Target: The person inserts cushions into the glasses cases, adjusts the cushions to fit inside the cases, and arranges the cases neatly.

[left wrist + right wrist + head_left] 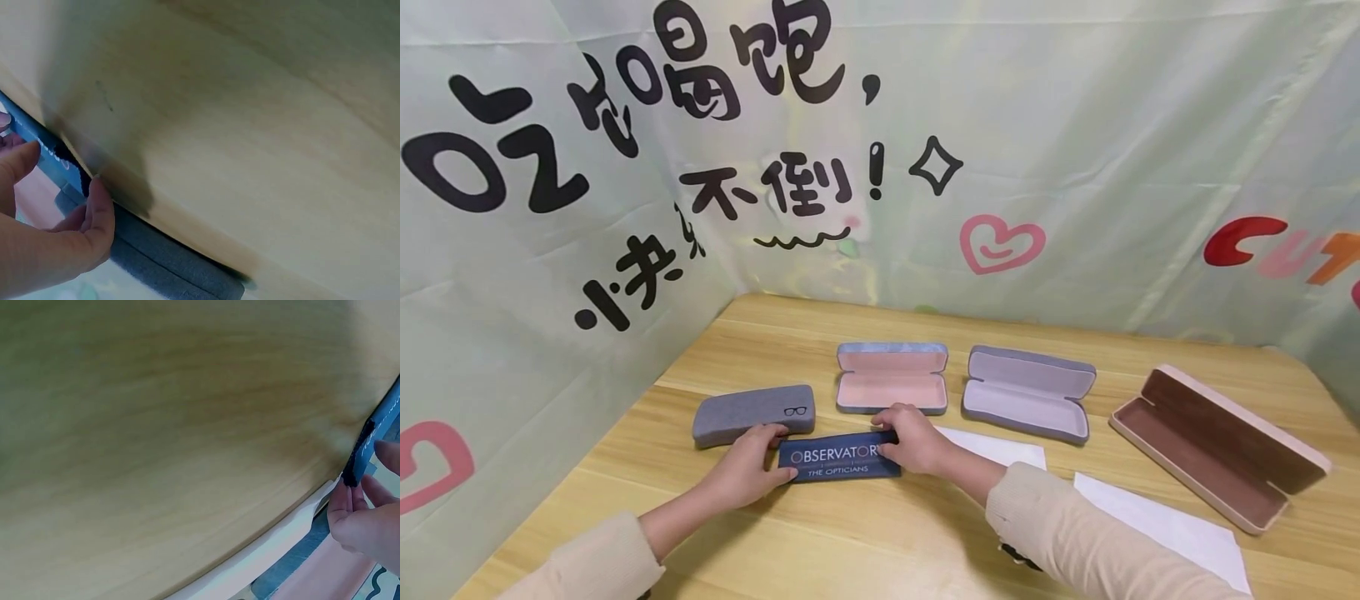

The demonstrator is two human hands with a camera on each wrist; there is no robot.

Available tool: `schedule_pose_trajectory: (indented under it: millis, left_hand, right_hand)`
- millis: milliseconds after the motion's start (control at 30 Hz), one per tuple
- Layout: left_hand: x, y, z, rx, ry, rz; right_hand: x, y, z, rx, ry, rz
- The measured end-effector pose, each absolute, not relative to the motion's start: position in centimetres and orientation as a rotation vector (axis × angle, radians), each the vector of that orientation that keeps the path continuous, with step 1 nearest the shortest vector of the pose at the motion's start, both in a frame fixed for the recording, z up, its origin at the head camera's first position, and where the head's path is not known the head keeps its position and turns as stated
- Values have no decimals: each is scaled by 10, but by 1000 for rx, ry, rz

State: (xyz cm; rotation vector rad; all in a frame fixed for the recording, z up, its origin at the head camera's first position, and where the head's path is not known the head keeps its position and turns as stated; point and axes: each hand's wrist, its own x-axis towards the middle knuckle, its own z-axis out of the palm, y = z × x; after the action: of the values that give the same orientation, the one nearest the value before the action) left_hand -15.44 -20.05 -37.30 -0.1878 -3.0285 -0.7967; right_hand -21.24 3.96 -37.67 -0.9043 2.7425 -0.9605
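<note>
A dark blue glasses cleaning cloth [838, 458], folded into a strip, lies low over the table with pale lettering facing up. Its left end is between the thumb and fingers of my left hand [741, 471]. At the other end, my right hand [913, 442] pinches the cloth, its thumb on the face. In the left wrist view a zigzag edge shows on the cloth [74, 169]. Just behind my left hand sits a closed grey-blue glasses case [745, 412]. An open case with pink lining [891, 392] stands behind my right hand.
Right of the pink-lined case are an open grey case with lilac lining [1026, 400] and a larger open case with brown lining [1210, 450]. White sheets [1165, 521] lie near my right forearm. Printed fabric [1075, 150] hangs around the wooden table [850, 550].
</note>
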Motion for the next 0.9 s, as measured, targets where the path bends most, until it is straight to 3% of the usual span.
schedule_pose_trajectory:
  millis: [600,900]
  left_hand:
    - [-161,-192,-374,-145,-3047,-821]
    - [-161,-190,-373,-175,-3006,-916]
  right_hand:
    - [-203,34,-372,-637,2796,-817]
    - [-203,38,-374,-648,2806,-859]
